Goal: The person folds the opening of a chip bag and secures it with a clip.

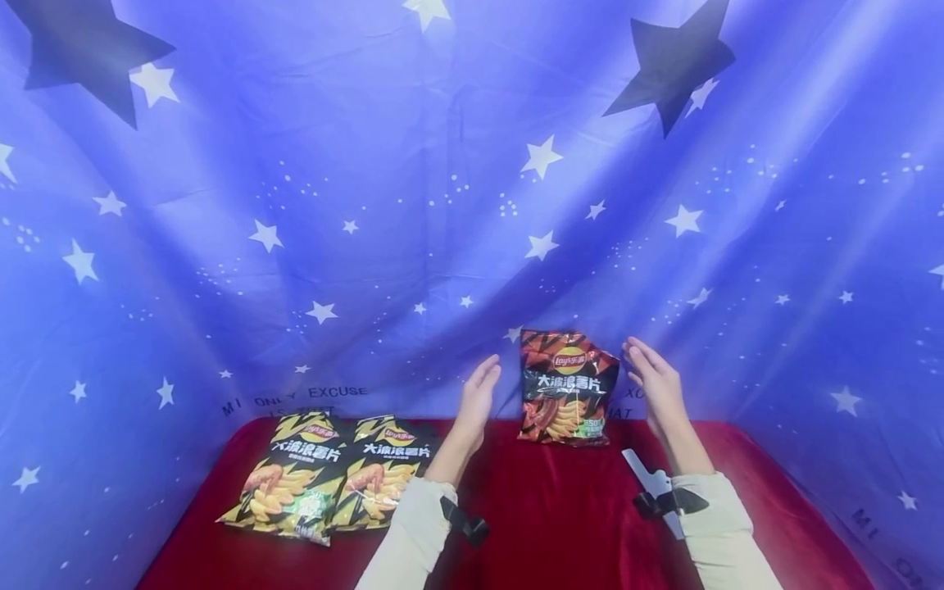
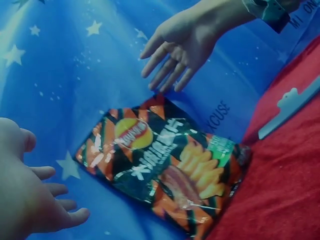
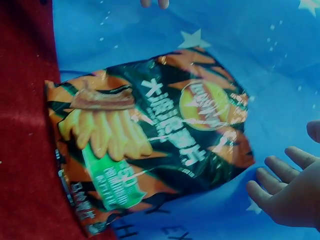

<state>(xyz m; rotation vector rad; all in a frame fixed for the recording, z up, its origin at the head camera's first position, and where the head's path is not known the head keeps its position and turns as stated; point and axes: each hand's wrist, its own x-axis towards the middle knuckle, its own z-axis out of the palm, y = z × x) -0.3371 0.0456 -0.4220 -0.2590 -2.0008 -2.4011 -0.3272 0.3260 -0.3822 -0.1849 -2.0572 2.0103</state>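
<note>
An orange-and-black bag of potato chips [image 1: 566,393] stands upright at the back of the red-covered table, against the blue backdrop. To its left is my left hand [image 1: 478,403], fingers spread and apart from the bag, as the left wrist view shows. My right hand [image 1: 656,385] is on the other side, fingertips close to the bag's upper right corner. Neither hand holds anything. The right wrist view shows the bag's front [image 3: 150,135] with its yellow chips picture, and part of my right hand [image 3: 295,195] beside the top corner.
Two yellow-and-black chip bags [image 1: 288,479] [image 1: 383,471] lie overlapping at the left of the table. A pale grey flat bar with a tab [image 2: 290,107] lies on the red cloth [image 1: 546,524], near my right wrist. Blue starry fabric [image 1: 413,205] hangs behind the table.
</note>
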